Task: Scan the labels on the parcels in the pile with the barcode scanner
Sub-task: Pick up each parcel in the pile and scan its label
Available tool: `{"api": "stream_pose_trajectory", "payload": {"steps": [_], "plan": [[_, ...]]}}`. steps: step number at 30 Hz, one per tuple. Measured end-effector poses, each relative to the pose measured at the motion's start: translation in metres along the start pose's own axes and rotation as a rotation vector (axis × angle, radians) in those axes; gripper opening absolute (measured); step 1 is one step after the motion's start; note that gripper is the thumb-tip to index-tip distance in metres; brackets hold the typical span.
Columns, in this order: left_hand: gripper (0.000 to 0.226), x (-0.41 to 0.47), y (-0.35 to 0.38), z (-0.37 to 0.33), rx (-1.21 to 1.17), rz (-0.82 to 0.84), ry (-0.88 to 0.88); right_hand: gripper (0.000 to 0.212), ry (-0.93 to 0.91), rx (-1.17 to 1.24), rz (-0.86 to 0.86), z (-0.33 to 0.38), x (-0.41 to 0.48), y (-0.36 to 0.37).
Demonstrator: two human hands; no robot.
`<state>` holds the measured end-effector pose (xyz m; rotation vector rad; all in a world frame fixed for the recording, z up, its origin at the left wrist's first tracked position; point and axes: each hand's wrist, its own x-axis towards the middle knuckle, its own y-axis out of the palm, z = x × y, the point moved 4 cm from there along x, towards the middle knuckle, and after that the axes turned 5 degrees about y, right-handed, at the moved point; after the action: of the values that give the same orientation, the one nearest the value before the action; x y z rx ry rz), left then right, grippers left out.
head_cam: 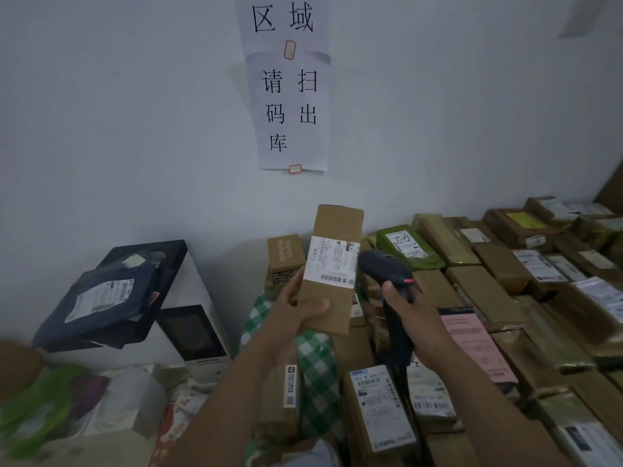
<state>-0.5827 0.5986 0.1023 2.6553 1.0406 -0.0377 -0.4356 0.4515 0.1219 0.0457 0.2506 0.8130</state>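
Note:
My left hand (296, 308) holds a long brown cardboard parcel (332, 227) upright above the pile, gripping its lower end. A white shipping label (332, 261) with barcodes wraps the parcel's middle and faces me. My right hand (413, 315) grips the handle of a black barcode scanner (384, 267), whose head sits just right of the label and points toward it. Below and to the right lies the parcel pile (488, 291), many brown and green boxes with white labels.
A white appliance (188, 328) stands at the left with dark mailer bags (101, 298) on top. Soft bags and a green item (40, 396) lie at the lower left. A green checked bag (317, 358) sits under my left arm. Paper signs (290, 106) hang on the wall.

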Motion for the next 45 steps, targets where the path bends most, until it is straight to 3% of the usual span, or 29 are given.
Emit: {"api": "stream_pose_trajectory", "payload": {"steps": [4,8,12,22,29,40,45], "plan": [[0.074,0.011,-0.044,-0.014,0.310,-0.148,0.095,0.022,-0.006,-0.167,0.070,0.000,-0.007,0.001],[0.100,0.017,-0.072,-0.014,0.546,-0.276,0.155,0.024,0.042,-0.311,0.162,-0.005,-0.010,0.008],[0.089,0.021,-0.083,0.005,0.581,-0.373,0.200,0.039,0.088,-0.277,0.201,-0.008,-0.009,0.010],[0.078,0.016,-0.082,0.020,0.681,-0.496,0.191,0.043,0.153,-0.231,0.245,-0.007,-0.014,-0.002],[0.096,0.023,-0.085,0.025,0.624,-0.474,0.166,0.045,0.147,-0.262,0.276,-0.004,-0.013,0.003],[0.088,0.030,-0.085,0.035,0.637,-0.404,0.134,0.042,0.140,-0.289,0.236,-0.007,0.000,0.006],[0.085,0.032,-0.096,0.035,0.740,-0.453,0.078,0.046,0.141,-0.303,0.217,-0.009,0.014,0.004]]}}
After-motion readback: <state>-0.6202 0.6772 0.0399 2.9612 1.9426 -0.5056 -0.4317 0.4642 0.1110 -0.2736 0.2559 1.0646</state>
